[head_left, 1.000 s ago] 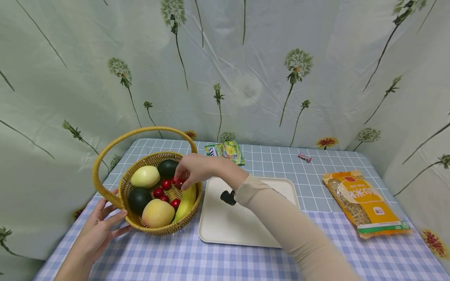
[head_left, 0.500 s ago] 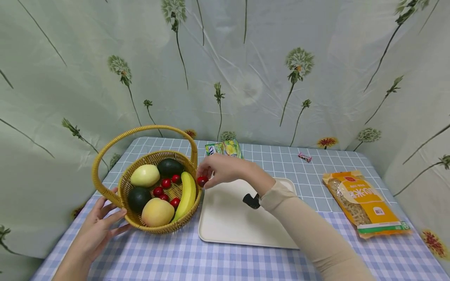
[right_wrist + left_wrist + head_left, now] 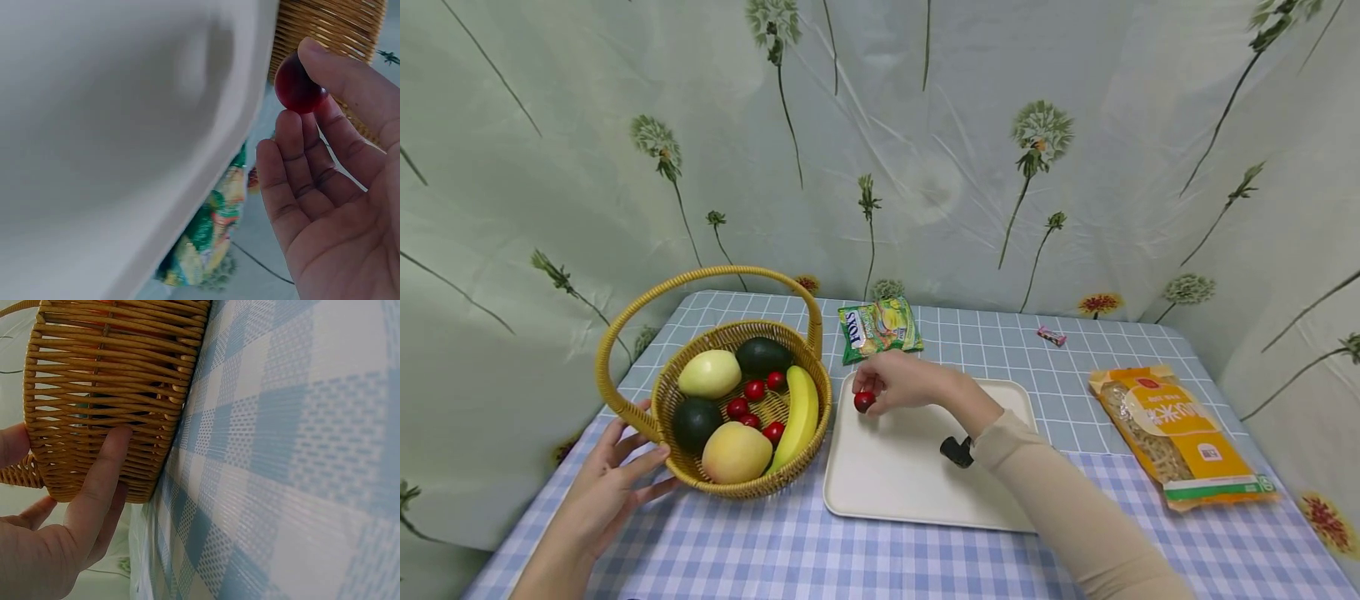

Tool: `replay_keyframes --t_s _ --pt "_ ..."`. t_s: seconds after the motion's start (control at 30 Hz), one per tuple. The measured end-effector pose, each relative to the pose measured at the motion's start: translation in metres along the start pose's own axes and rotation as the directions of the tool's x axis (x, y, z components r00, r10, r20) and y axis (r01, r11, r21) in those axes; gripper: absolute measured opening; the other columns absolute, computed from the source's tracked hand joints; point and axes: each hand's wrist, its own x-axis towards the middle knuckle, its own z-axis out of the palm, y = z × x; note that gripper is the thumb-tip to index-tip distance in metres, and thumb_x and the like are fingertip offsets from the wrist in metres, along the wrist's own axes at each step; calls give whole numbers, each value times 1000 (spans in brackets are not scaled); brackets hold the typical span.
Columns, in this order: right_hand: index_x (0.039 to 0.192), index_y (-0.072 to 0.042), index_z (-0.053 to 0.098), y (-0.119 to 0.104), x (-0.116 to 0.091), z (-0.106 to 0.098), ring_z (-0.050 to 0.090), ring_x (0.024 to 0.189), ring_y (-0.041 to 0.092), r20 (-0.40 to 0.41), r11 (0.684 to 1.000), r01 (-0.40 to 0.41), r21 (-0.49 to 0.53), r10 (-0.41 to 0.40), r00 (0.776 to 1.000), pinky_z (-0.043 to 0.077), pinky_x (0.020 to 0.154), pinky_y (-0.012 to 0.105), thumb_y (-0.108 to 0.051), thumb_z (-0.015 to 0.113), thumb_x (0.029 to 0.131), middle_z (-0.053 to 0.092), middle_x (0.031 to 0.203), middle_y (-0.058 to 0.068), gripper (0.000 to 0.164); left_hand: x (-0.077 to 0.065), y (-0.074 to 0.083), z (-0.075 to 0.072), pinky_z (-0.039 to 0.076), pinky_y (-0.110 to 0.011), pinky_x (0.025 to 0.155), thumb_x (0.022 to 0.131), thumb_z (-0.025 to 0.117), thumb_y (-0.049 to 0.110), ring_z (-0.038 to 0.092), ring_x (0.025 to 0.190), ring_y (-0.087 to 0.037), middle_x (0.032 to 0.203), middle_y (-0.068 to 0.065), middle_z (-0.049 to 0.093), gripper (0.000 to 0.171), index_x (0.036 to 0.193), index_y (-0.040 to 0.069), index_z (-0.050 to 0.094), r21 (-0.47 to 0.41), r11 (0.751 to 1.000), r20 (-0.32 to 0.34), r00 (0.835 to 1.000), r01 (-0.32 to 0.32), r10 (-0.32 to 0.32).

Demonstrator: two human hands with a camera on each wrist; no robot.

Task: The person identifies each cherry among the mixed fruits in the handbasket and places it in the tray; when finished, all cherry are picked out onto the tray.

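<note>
Cherry (image 3: 865, 403) pinched in right hand (image 3: 901, 382), above far-left part of tray (image 3: 895, 483); basket (image 3: 747, 492) touched by left hand (image 3: 610, 492), fingers spread. Transfer seemingly underway; lowering, release likely needed.

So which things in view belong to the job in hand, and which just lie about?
Apparently in the job:
small round red fruit, pinched by right hand
round yellow wicker basket of mixed fruit, touched by left hand
flat cream rectangular tray

Probably just lying about:
rectangular green plastic FOXS packet
tiny pink packet
long orange packet with clear window
</note>
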Motion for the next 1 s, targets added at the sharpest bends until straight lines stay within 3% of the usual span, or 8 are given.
replay_keyframes --t_s 0.5,1.0 --pt "107 -5 74 8 11 20 59 83 3 3 999 47 16 -47 999 52 80 16 -8 91 84 73 93 1 29 0 -2 0 64 -37 81 109 60 7 70 104 -3 127 17 51 73 164 40 24 -21 1000 -1 1000 -18 18" --pt "107 -8 74 5 15 26 56 80 3 1 998 49 -30 -49 999 49 77 17 -10 92 84 71 91 0 30 0 0 0 64 -36 82 110 61 11 67 106 0 133 11 45 75 166 41 20 3 1000 0 1000 9 -9"
